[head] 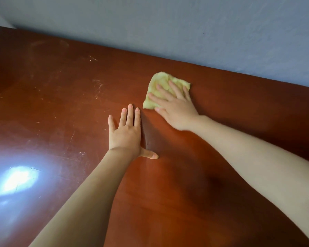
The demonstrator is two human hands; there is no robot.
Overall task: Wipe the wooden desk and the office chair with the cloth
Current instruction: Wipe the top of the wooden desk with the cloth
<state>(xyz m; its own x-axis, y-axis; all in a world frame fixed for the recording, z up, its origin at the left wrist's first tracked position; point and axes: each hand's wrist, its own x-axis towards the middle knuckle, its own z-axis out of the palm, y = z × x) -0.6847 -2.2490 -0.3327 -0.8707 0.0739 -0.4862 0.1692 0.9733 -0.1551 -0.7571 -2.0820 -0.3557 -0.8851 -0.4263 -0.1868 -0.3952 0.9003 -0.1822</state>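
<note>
1. Nearest the camera, two bare forearms reach forward over the glossy reddish-brown wooden bench. A bright patch of reflected light lies on its near left part.

2. The left hand lies flat on the bare wood, fingers together and pointing away, thumb stuck out to the right. It holds nothing. I judge it is there as a brace, taking the person's weight during the reach.

3. Just beyond and to the right, the right hand presses down on the pale yellow, crumpled cloth. Its fingers are spread wide across the fabric, pinning it to the wood rather than gripping it; spreading them likely keeps more cloth in contact during the stroke.

4. The cloth sits on the far middle of the bench, near the back edge. Its long axis runs from near-left to far-right, slightly slanted, with the fingers pointing up and left across it.

5. Fine pale scratches and smears mark the left half of the wood.

6. Farthest off, a plain bluish-grey wall meets the back edge. No office chair is in view.
</note>
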